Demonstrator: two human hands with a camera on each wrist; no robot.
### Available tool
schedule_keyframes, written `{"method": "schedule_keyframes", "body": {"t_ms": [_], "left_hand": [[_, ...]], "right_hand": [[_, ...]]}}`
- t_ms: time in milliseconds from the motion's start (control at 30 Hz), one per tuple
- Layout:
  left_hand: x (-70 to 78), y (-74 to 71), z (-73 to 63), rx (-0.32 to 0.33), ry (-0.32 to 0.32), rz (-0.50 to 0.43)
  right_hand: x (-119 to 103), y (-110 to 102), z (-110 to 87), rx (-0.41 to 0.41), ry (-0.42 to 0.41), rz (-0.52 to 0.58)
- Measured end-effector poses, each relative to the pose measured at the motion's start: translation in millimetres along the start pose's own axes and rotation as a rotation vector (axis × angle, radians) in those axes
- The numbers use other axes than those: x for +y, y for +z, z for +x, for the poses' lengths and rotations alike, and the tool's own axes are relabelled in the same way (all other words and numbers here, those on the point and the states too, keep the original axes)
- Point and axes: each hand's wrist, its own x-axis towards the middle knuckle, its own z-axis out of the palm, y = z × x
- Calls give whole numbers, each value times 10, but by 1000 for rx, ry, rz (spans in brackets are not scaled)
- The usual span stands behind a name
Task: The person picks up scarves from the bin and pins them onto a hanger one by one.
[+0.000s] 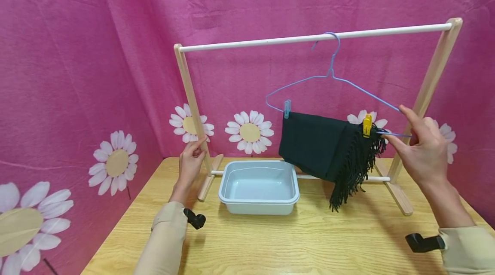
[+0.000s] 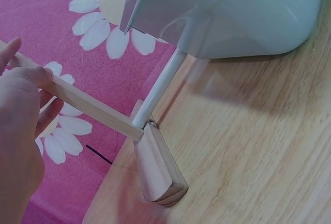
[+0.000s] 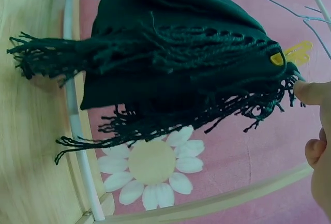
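Observation:
A blue wire hanger [image 1: 331, 61] hangs by its hook on the top bar of a wooden clothes rack [image 1: 189, 90]. Folded over its lower wire is a black fringed scarf [image 1: 309, 142], held by a light blue clothespin [image 1: 287, 108] at the left and a yellow clothespin [image 1: 367, 125] near the fringe. My right hand [image 1: 428, 152] grips the hanger's right corner, just past the yellow clothespin. My left hand [image 1: 190, 164] pinches the rack's left post; the left wrist view shows the fingers around that post [image 2: 95, 105]. In the right wrist view, the scarf [image 3: 155, 74] fills the middle.
A pale grey-blue plastic basin [image 1: 259, 201] stands on the wooden table [image 1: 278, 240], in front of the rack's lower white bar [image 1: 321, 177]. The rack's right post [image 1: 435, 68] rises beside my right hand. A pink curtain with daisies [image 1: 232, 81] closes off the back and left.

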Motion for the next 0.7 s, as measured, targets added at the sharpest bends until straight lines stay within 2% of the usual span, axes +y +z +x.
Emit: {"method": "schedule_keyframes", "body": {"t_ms": [200,400,533,700], "left_hand": [[-6,14,-11,12,-3,19],[-1,36,-52,-2,-18,25],[43,3,-45,-36,-43,15],[123,-69,-18,-120,-74,28]], "right_hand": [[-15,8,-11,-12,39,-31],[-27,-32,-87,-1,72,-17],[-58,-37,-129,22,111,-17],[-89,-44,-172,-19,108,-28]]}}
